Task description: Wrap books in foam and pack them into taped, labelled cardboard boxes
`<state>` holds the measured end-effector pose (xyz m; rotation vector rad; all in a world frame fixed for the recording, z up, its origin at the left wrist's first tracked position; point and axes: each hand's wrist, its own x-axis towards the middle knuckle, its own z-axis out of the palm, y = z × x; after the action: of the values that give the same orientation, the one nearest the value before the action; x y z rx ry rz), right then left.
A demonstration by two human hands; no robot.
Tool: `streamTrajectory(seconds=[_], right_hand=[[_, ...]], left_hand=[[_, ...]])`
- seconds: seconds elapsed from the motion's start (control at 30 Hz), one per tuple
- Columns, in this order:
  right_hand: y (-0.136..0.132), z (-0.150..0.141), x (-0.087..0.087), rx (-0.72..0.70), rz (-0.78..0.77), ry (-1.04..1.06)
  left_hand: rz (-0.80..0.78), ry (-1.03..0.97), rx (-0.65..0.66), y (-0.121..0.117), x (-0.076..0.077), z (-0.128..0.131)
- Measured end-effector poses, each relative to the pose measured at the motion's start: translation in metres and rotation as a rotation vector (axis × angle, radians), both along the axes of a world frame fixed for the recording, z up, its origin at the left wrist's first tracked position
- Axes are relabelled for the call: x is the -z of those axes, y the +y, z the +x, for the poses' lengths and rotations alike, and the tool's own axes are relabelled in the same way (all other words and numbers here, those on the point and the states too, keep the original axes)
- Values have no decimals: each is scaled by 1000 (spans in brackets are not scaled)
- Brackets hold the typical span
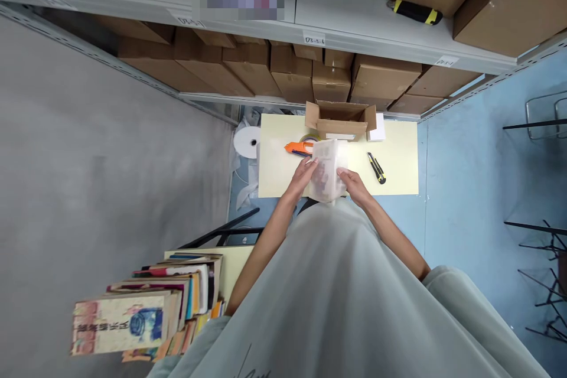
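Observation:
A pale rectangular packet point(326, 172), which looks like a book in whitish translucent wrap, is held between my two hands at the table's near edge. My left hand point(303, 175) grips its left side, fingers lying over the cover. On the opposite edge, my right hand point(353, 184) pinches with the thumb on top. Beyond the packet stands an open cardboard box point(342, 127), its flaps spread. An orange tape dispenser point(297, 147) lies left of the packet, partly hidden by it. To the right is a black and yellow utility knife point(376, 168).
The pale yellow table point(401, 156) also holds a white box point(376, 128). A white roll point(247, 142) is at its left. Shelves point(261, 32) full of cardboard boxes rise behind, with another knife point(416, 12) on one. Stacked books point(128, 322) stand at lower left.

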<state>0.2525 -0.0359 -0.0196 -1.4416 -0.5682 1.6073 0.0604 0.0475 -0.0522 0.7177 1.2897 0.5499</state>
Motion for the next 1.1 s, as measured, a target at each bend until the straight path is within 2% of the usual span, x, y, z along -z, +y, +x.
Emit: streamTrajectory(seconds=[0.13, 0.23, 0.3, 0.43, 0.57, 0.6, 0.7, 0.77, 0.83, 0.93, 1.0, 1.1], right_hand=[[-1, -3, -4, 39, 12, 19], [0, 8, -1, 9, 0, -73], [1, 17, 0, -4, 6, -265], [0, 24, -9, 42, 142, -831], [4, 3, -31, -190, 241, -1075], [5, -6, -37, -213, 252, -1143], [6, -29, -56, -138, 293, -1277], [7, -41, -61, -135, 325, -1223], [11, -50, -57, -213, 300, -1067], [29, -59, -30, -285, 129, -793], [44, -64, -8, -242, 28, -653], [63, -74, 18, -178, -5, -365]], left_hand=[[-192, -282, 20, 0, 6, -20], [-196, -382, -42, -7, 9, -35], [-139, -361, -88, -11, 10, -40], [-30, -303, -143, -15, 5, -40], [36, -241, -199, -13, -2, -40], [41, -223, -214, -12, -3, -42], [56, -176, -263, -10, -7, -49], [67, -160, -283, -9, -10, -55], [73, -161, -293, -7, -13, -60], [68, -171, -309, -3, -14, -68], [38, -169, -315, -1, -11, -75], [-48, -133, -325, 0, -3, -90]])
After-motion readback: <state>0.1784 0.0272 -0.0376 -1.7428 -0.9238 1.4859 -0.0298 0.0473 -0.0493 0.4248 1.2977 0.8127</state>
